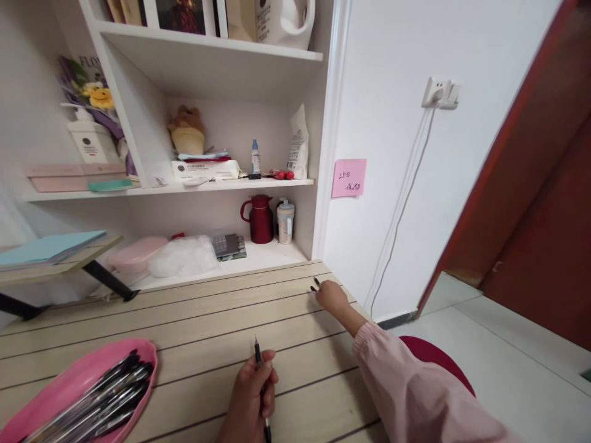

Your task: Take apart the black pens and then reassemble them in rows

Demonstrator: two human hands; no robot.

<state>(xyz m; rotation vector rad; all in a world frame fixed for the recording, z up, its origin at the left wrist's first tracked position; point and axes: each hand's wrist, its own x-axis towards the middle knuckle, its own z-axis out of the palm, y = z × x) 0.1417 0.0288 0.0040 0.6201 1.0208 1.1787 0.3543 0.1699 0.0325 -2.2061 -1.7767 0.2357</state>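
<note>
Our left hand (253, 387) grips a pen (257, 352), its bare tip (255, 338) pointing away; we could bend it with a knock. Our right hand (333, 298) pinches a dark piece (316, 281) near the bench's (300, 344) right edge, where a fumble could drop it.

– How is the table (198, 344) coloured?
– Pale tan is crossed by dark stripes.
– The tray (85, 372) and sleeve (409, 384)?
– 2 pinks are shown: bright, then dusty.
– The pen (257, 354)?
– Mostly black is seen.
– The jug (261, 223)?
– It is coloured deep red.
</note>
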